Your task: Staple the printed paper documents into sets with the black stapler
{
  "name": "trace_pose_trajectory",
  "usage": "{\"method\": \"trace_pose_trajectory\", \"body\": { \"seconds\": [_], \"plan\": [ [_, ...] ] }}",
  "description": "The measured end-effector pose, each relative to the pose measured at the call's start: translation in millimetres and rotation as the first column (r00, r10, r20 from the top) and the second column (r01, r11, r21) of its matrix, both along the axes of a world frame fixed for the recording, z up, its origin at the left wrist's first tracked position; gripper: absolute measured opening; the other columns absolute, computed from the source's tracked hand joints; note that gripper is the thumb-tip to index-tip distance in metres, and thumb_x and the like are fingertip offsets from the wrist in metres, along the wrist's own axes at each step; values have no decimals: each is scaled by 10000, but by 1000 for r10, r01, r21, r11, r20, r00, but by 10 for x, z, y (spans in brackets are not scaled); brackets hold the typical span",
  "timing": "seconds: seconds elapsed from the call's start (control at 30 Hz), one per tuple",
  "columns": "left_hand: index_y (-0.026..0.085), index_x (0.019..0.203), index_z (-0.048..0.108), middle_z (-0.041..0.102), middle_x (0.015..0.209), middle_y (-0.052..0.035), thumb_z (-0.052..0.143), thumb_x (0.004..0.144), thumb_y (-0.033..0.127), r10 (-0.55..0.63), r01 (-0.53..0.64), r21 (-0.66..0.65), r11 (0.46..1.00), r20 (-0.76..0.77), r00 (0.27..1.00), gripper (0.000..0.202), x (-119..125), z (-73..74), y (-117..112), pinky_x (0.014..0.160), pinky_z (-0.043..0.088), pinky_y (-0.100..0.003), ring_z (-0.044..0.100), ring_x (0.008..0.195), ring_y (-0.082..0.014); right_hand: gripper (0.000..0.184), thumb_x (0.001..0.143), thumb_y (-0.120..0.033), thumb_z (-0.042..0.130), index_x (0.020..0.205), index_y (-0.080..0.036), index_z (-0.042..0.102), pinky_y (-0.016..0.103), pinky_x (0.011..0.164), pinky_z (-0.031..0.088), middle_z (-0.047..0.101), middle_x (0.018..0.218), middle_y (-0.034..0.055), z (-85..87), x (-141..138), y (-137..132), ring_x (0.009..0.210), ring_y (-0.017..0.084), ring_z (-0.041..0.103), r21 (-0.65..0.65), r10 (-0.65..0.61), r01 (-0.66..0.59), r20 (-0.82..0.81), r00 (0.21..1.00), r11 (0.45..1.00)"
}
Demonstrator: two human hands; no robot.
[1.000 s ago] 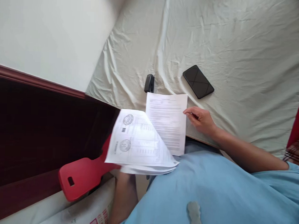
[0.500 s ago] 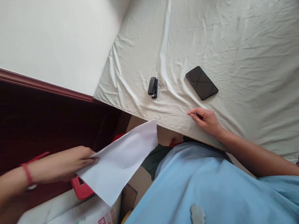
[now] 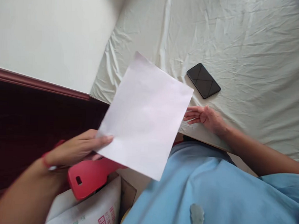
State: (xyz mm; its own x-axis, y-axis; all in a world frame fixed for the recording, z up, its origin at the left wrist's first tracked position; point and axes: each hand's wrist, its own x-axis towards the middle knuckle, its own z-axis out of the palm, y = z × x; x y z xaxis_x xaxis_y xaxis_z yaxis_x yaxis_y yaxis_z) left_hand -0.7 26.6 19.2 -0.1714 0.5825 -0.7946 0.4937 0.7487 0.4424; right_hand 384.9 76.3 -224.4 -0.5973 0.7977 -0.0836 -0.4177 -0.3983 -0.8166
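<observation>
My left hand (image 3: 88, 145) pinches a white sheet of paper (image 3: 146, 115) at its lower left corner, thumb on top. The sheet is tilted and spans the front edge of the cloth-covered surface; I cannot tell whether it is one sheet or more. My right hand (image 3: 206, 117) is open, palm turned toward the paper, its fingertips close to the sheet's right edge. Whether they touch it I cannot tell. A black tablet or phone (image 3: 203, 80) lies flat on the cloth just beyond my right hand.
A pale wrinkled cloth (image 3: 252, 70) covers the surface ahead. On the left stand a white wall (image 3: 48, 35) and a dark wooden panel (image 3: 34, 133). Below my left hand are a red plastic stool (image 3: 92, 179) and a white printed sack (image 3: 95, 208).
My left hand has raised the paper up and to the right, over the cloth's edge, so it now hides the black stapler. My right hand has opened from a loose curl.
</observation>
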Motion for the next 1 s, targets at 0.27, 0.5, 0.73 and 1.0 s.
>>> {"method": "trace_pose_trajectory", "body": {
  "seconds": [0.27,0.5,0.73,1.0],
  "plan": [
    [160,623,604,521,443,-5,681,754,788,69,-123,149,981,327,943,646,778,-1883,-477,381,222,-207,361,368,-72,486,828,-498,771,1228,-241,668,395,899,602,749,1173,75,107,74,53,1007,235,731,-153,-79,111,201,976,982],
    [153,546,634,576,488,-47,585,794,839,58,-164,198,966,454,889,731,1362,-2557,-740,464,331,-256,451,432,-104,375,814,-496,781,1052,-212,718,430,733,631,779,928,93,62,39,45,821,275,746,-231,-5,112,419,908,967],
    [164,986,722,744,836,-39,798,755,652,218,-510,271,817,673,707,545,1012,-2388,-593,645,492,-243,652,731,-153,316,815,-458,774,1015,-219,726,450,730,631,781,909,92,115,-15,-70,795,283,750,-278,16,112,420,908,954],
    [157,1189,696,782,1058,-106,884,720,445,345,-701,99,706,817,463,581,1188,-2041,-178,1006,546,-443,729,1078,-306,405,845,-588,718,1036,-231,716,439,700,626,771,877,90,172,-153,-244,786,276,744,-171,61,16,438,897,985]
  ]
}}
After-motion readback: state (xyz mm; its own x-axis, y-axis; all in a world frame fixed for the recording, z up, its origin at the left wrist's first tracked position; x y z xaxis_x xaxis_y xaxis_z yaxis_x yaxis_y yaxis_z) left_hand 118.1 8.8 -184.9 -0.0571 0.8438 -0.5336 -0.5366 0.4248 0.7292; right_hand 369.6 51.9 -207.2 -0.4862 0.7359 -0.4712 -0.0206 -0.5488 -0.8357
